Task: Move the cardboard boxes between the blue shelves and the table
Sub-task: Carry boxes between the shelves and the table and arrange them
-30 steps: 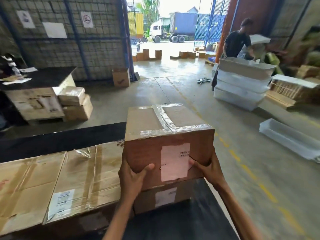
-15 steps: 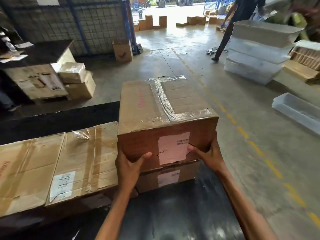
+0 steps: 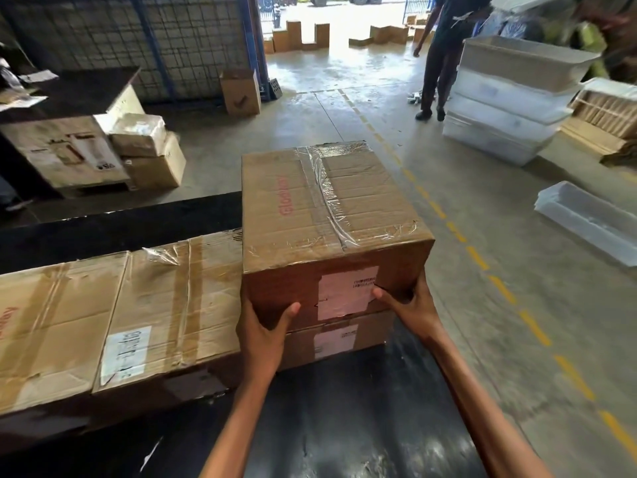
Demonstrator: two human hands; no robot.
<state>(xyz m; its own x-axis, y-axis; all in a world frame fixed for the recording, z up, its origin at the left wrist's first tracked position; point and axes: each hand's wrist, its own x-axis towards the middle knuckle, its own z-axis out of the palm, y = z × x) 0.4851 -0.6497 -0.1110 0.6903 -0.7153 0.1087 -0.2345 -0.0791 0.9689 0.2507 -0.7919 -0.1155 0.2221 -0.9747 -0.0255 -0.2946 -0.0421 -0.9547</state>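
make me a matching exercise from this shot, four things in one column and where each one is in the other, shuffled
Things
1. held box
2. long flat box
3. lower box
4. clear tubs

Places
A. stacked on the floor, far right
B. directly under the held box
C. in both hands' grip, left hand and right hand at its near bottom corners
D. lying on the black table, left of the held box

Pairs: 1-C, 2-D, 3-B, 4-A
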